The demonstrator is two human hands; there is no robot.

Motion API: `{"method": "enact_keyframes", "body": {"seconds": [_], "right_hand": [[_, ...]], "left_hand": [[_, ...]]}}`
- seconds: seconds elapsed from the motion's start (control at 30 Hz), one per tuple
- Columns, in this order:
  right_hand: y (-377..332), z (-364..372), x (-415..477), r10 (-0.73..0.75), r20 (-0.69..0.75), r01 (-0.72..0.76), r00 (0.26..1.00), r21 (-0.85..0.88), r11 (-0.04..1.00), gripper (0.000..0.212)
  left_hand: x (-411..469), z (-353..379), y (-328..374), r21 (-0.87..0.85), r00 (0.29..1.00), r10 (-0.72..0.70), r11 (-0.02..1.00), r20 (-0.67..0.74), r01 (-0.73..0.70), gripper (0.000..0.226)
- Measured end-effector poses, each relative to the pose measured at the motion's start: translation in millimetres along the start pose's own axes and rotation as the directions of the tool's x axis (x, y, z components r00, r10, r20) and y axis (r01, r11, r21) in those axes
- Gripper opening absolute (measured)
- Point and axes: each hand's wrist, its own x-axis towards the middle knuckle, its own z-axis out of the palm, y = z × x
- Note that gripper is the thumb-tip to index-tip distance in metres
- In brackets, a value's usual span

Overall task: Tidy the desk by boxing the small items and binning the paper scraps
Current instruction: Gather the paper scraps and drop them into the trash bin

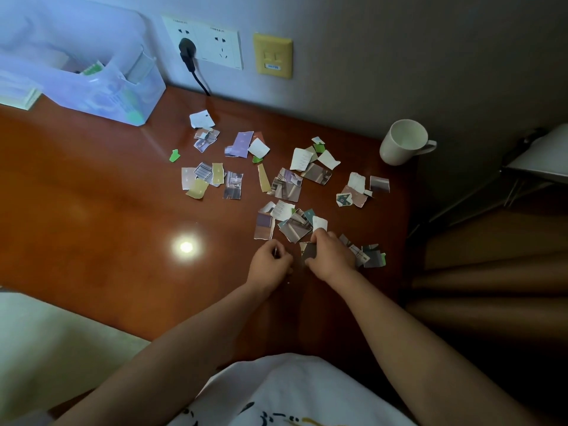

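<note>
Right hand (330, 256) pinches a dark scrap (308, 252) in curled fingers at the near edge of the paper scraps (285, 186), which spread away across the surface (92, 195); left hand (272, 262) is curled alongside, contents unclear

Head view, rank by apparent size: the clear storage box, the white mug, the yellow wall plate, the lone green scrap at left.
1. storage box
2. white mug
3. yellow wall plate, nearly the mug's size
4. green scrap
</note>
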Motion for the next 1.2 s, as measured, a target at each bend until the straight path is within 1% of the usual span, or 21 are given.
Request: {"method": "enact_keyframes", "body": {"seconds": [0.03, 0.1, 0.23, 0.3, 0.4, 0.5, 0.57, 0.63, 0.7, 0.73, 0.77, 0.83, 0.9, 0.97, 1.0, 1.03, 1.1, 1.2], "right_hand": [[0.8, 0.8, -0.4, 0.006, 0.004, -0.006, 1.0, -0.003, 1.0, 0.049], [1.9, 1.6, -1.1, 0.019, 0.019, -0.018, 1.0, -0.018, 1.0, 0.05], [2.2, 4.1, -4.6, 0.026, 0.034, -0.026, 0.999, -0.012, 1.0, 0.04], [1.2, 5.3, -7.0, 0.02, 0.004, -0.02, 1.0, 0.006, 1.0, 0.043], [0.3, 3.6, -7.0, 0.024, -0.001, -0.024, 1.0, -0.004, 1.0, 0.045], [1.3, -0.1, -5.0, 0.022, 0.041, -0.021, 0.999, -0.025, 0.999, 0.033], [2.7, -0.5, -4.6, -0.007, 0.055, 0.007, 0.998, -0.007, 1.0, 0.022], [5.5, -0.2, -4.1, -0.035, 0.057, 0.031, 0.998, 0.073, 0.997, 0.017], [9.9, -0.8, -2.9, -0.026, 0.054, 0.009, 0.998, 0.292, 0.956, 0.02], [12.0, -2.4, -2.1, -0.003, 0.053, -0.02, 0.999, 0.438, 0.899, 0.023], [13.9, -4.6, -1.1, 0.033, 0.065, -0.065, 0.997, 0.582, 0.81, 0.025], [16.4, -10.2, 1.8, 0.127, 0.11, -0.163, 0.986, 0.81, 0.564, 0.032], [17.5, -16.4, 6.0, 0.223, 0.178, -0.239, 0.959, 0.927, 0.288, 0.029], [18.4, -22.1, 11.2, 0.27, 0.254, -0.268, 0.929, 0.963, 0.016, 0.027], [17.5, -25.5, 13.0, 0.269, 0.284, -0.268, 0.92, 0.959, -0.095, 0.027], [16.7, -27.6, 14.7, 0.26, 0.305, -0.265, 0.916, 0.948, -0.176, 0.027], [13.2, -31.7, 17.2, 0.232, 0.319, -0.254, 0.919, 0.929, -0.269, 0.028], [10.0, -39.1, 21.6, 0.166, 0.286, -0.199, 0.944, 0.892, -0.405, 0.024]], "left_hand": [[0.6, 0.3, 4.2, -0.084, 0.999, -0.047, 0.995, -0.015, 0.045, 0.024], [1.7, -0.7, 13.2, -0.182, 0.996, -0.09, 0.98, -0.024, 0.084, 0.026], [6.4, -2.0, 23.8, -0.228, 0.994, -0.109, 0.967, 0.016, 0.11, 0.021], [10.3, -3.0, 26.9, -0.209, 0.994, -0.104, 0.972, 0.024, 0.107, 0.019], [16.7, -4.8, 29.5, -0.118, 0.998, -0.068, 0.991, 0.014, 0.069, 0.013], [22.9, -4.2, 31.2, 0.008, 1.0, -0.02, 1.0, -0.007, 0.02, 0.017], [26.4, -3.1, 34.5, 0.141, 0.999, 0.013, 0.99, -0.037, -0.008, 0.02], [30.3, -2.4, 39.2, 0.259, 0.997, 0.056, 0.965, -0.048, -0.041, 0.023], [35.1, -1.5, 44.4, 0.355, 0.994, 0.099, 0.932, -0.053, -0.074, 0.032], [37.9, -1.0, 46.8, 0.396, 0.991, 0.116, 0.915, -0.06, -0.084, 0.037], [41.2, -0.1, 48.7, 0.431, 0.989, 0.132, 0.897, -0.063, -0.092, 0.042], [48.0, 1.8, 52.4, 0.503, 0.985, 0.16, 0.858, -0.069, -0.104, 0.05], [55.0, 3.4, 54.7, 0.576, 0.981, 0.184, 0.809, -0.065, -0.114, 0.057], [60.1, 4.7, 56.2, 0.655, 0.981, 0.188, 0.747, -0.05, -0.11, 0.064], [61.9, 5.2, 56.8, 0.689, 0.982, 0.185, 0.717, -0.041, -0.107, 0.067], [63.6, 5.7, 57.1, 0.716, 0.982, 0.186, 0.69, -0.031, -0.108, 0.069], [67.1, 6.9, 57.2, 0.762, 0.98, 0.201, 0.636, -0.01, -0.122, 0.072], [71.4, 7.6, 57.3, 0.794, 0.977, 0.214, 0.589, 0.023, -0.148, 0.072]]}}
